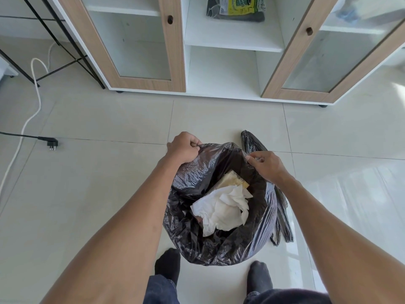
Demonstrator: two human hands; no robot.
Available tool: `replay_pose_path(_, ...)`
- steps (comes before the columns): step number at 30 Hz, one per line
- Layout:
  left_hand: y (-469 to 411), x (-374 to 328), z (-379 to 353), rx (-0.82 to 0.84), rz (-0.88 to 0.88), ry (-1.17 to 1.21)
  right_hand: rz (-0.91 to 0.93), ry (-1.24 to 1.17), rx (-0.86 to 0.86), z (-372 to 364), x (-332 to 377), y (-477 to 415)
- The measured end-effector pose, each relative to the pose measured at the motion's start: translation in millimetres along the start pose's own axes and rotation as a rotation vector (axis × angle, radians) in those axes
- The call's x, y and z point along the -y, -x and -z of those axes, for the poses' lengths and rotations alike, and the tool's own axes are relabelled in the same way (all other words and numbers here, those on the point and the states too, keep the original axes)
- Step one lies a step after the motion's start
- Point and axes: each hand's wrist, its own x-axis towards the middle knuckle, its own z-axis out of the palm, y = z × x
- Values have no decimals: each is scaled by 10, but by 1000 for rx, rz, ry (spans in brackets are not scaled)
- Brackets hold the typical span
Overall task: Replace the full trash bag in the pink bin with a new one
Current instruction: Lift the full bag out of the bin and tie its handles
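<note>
Head view: we stand on a pale tiled floor [105, 176] with open tile all around us. At 12 o'clock a white cabinet [221, 69] closes that side, its two wood-framed glass doors swung open. A green-labelled pack [237, 7] lies on its upper middle shelf. At 9 o'clock a black plug [51, 144] lies on the tile, and a white cable [32, 99] runs up toward 11 o'clock, both well apart from us.

The full black trash bag [197, 174] sits on the floor just ahead of our two socked feet, left foot [167, 264] and right foot [260, 275]. Its mouth gapes upward, showing crumpled white paper [223, 207] inside. A second black bag [251, 140] lies flat on the tile, touching the full one from 1 to 4 o'clock.

Our left hand [184, 148] has its fingers curled tight, gripping the trash bag's rim at 11 o'clock. Our right hand [266, 165] pinches the rim at 1 o'clock between thumb and curled fingers.
</note>
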Motion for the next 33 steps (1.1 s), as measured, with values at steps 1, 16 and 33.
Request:
replay_pose_path(1, 2, -17, -6, -7, -8, -32, -4, -1, -6, -3, 4, 0)
replay_pose_path(16, 14, -177, -113, 92, -55, -82, 9, 1, -41, -1, 111, 11)
replay_pose_path(33, -58, -399, -335, 35, -14, 104, 23, -16, -1, -11, 265, 13)
